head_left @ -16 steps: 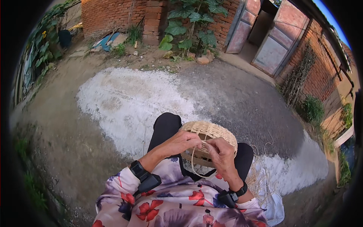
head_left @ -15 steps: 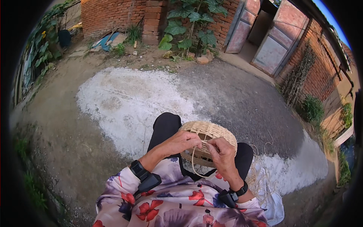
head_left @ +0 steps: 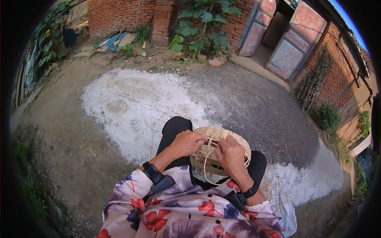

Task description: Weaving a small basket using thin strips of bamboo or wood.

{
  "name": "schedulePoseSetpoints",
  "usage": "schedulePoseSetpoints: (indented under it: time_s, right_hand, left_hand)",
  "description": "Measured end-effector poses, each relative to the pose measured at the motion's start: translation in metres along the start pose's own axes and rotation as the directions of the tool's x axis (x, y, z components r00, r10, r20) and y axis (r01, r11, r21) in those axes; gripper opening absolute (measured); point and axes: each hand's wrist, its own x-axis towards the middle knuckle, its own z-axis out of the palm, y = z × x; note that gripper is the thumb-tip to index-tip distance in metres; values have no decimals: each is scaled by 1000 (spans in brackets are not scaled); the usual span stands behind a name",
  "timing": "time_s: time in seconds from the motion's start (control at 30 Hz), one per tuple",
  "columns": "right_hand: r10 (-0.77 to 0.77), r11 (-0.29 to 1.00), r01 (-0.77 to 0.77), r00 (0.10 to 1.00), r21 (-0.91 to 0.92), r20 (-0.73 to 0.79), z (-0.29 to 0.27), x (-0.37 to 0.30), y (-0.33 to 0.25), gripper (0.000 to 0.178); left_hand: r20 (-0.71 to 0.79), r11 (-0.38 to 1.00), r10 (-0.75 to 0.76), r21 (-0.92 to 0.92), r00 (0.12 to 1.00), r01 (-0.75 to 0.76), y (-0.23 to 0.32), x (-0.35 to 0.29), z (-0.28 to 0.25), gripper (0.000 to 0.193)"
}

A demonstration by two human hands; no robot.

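Observation:
A pale woven basket (head_left: pixel 238 139) rests between my knees, with an open gap in its weave facing me. My left hand (head_left: pixel 188 142) is at the basket's left side, its fingers closed at the gap's edge; what they pinch is too small to make out. Close by on the right, my right hand (head_left: pixel 231 155) is closed with its knuckles up, against the basket's front, its fingertips hidden. From between the hands a thin natural weaving strand (head_left: pixel 205 166) loops down in front of the basket and curves toward my right wrist.
Loose strands (head_left: pixel 271 185) lie tangled over a white sack (head_left: pixel 286 218) beside my right knee. White powdery ground (head_left: pixel 131 99) spreads ahead, next to dark gravel (head_left: pixel 254 107). Farther off are a brick wall (head_left: pixel 119 16), leafy plants (head_left: pixel 186 27) and a rusty metal door (head_left: pixel 295 39).
My hands have drawn apart from where their fingertips met. The left has shifted slightly left; the right has turned knuckles up and risen a little. More of the gap in the weave shows.

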Motion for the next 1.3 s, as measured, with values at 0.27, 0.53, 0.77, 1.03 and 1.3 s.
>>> schedulePoseSetpoints:
  time_s: [0.27, 0.53, 0.77, 1.03, 1.3]
  right_hand:
    - [-49, 995, 59, 992, -79, 115, 8, 14, -5, 10]
    - [140, 990, -138, 983, -24, 121, 4, 8, -5, 15]
    - [111, 994, -110, 989, -16, 99, 5, 3, 1, 13]
    - [38, 877, -27, 999, 480, -12, 0, 17, -10, 13]
    - [94, 724, -201, 976, 660, 195, 15, 9, 1, 8]
  left_hand:
    - [182, 952, 65, 283, 981, -116, 21, 5, -10, 20]
    - [164, 986, 34, 154, 986, -60, -2, 12, 10, 22]
    - [145, 992, -28, -120, 989, 46, 0, 19, 11, 21]
    - [-154, 969, -97, -241, 983, 57, 21, -4, -29, 18]
    - [176, 701, -274, -636, 945, 322, 5, -7, -16, 25]
